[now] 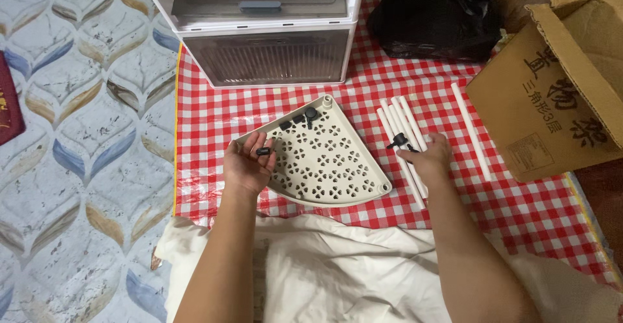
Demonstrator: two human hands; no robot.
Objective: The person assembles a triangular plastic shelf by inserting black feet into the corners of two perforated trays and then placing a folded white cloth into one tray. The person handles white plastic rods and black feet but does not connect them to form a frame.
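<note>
Assembly barely begun: left hand pinches a black plug over the corner shelf mid-cloth, right hand closing on another black piece atop loose white tubes.

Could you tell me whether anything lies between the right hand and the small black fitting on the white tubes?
Nothing visible does. The right hand rests on the group of white tubes, with the small black fitting just beside its fingertips and only bare tube between them. The left hand holds another black piece over the corner shelf tray.
</note>
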